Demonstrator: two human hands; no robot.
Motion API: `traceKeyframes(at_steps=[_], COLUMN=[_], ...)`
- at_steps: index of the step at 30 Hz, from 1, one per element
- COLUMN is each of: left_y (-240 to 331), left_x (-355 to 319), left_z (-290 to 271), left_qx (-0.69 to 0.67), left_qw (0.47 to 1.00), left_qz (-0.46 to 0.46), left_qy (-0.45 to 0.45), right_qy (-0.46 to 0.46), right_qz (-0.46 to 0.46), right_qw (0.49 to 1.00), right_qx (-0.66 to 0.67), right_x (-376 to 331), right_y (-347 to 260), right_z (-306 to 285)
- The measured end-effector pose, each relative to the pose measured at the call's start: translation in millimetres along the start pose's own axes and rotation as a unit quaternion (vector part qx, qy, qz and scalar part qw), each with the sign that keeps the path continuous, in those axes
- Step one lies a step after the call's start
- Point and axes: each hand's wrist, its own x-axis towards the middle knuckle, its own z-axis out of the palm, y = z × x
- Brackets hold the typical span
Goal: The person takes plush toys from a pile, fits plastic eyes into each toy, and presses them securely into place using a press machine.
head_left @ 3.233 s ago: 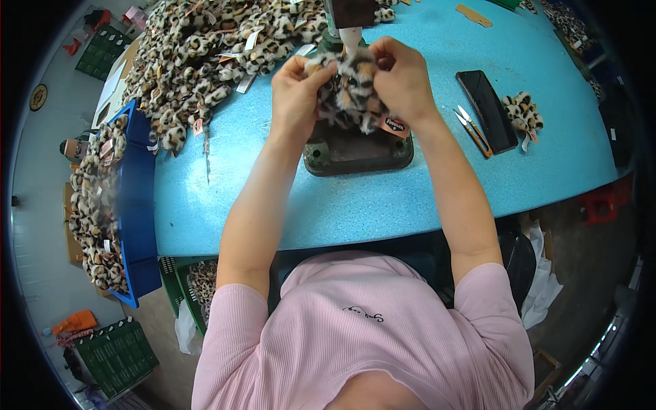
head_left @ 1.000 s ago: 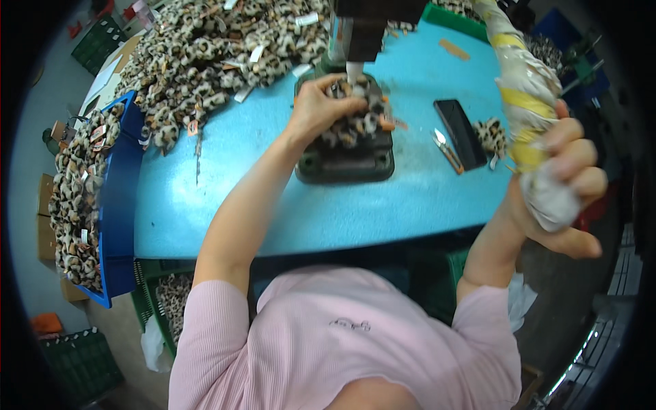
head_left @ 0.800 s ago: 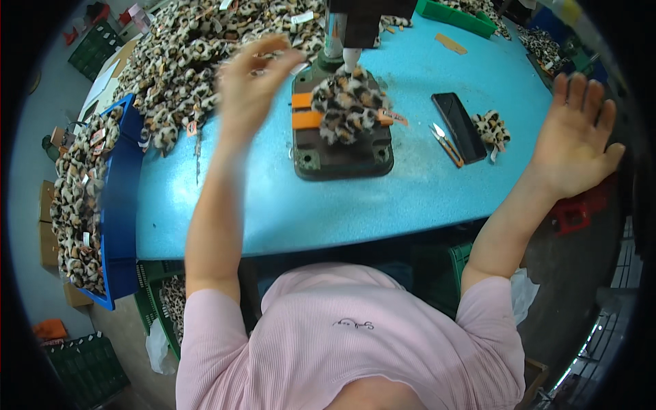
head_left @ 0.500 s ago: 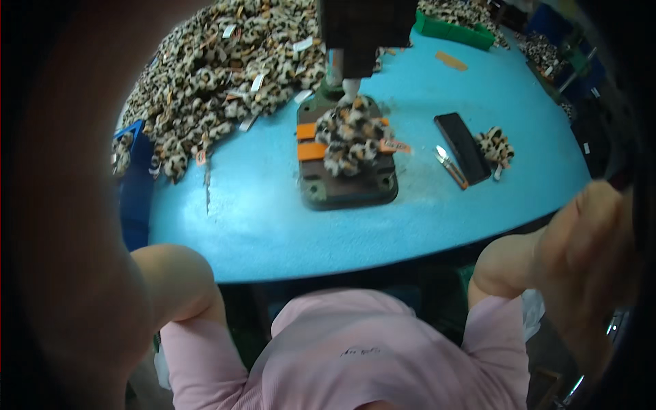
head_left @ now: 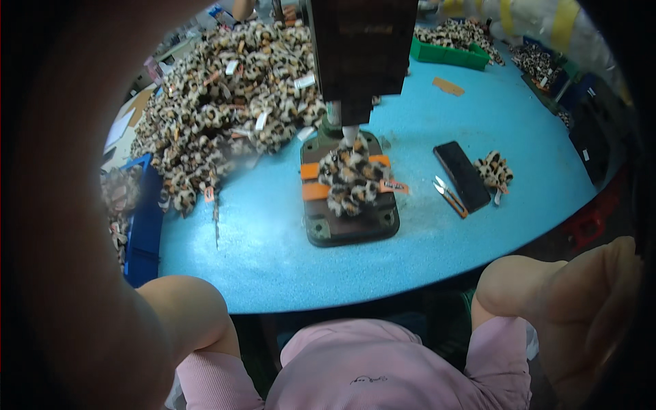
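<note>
Both of my arms are bent and raised close to the view's sides. My left hand (head_left: 75, 205) is a large, dark blur along the left rim, with its fingers hidden. My right hand (head_left: 591, 294) is up at the right rim, its fingers lost in shadow and against the edge. Neither hand touches anything on the table. Between my arms, a spotted plush piece (head_left: 352, 181) with an orange tag lies on the base of a press machine (head_left: 362, 55), below its white tip. Orange strips (head_left: 314, 190) show under the plush.
A big heap of spotted plush pieces (head_left: 232, 89) covers the far left of the blue table (head_left: 273, 273). Right of the press lie thread snips (head_left: 449, 197), a black phone (head_left: 462, 175) and another plush piece (head_left: 493, 169). A green tray (head_left: 451, 56) and a blue bin (head_left: 145, 225) hold more.
The view has tilted upward, so the table and press sit lower in the picture and more of the far side shows. My arms stay raised; the plush stays on the press.
</note>
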Motion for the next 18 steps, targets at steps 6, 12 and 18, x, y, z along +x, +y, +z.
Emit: traceKeyframes(at_steps=[6, 12, 18], left_y=[19.1, 41.3, 45.3], left_x=[1.4, -25.0, -21.5], left_z=[-5.6, 27.5, 58.8], left_qx=[-0.01, -0.007, 0.022], left_qw=[0.998, 0.995, 0.99], left_qz=[0.062, 0.067, 0.106], left_qy=[0.018, 0.073, 0.09], right_qy=[-0.018, -0.035, -0.044], right_qz=[-0.012, 0.044, 0.051], right_qw=[0.997, 0.991, 0.987], right_qx=[-0.071, -0.122, -0.149], right_x=[-12.9, 11.2, 7.8], right_y=[-40.7, -14.0, -24.3], right_z=[-56.4, 2.9, -7.0])
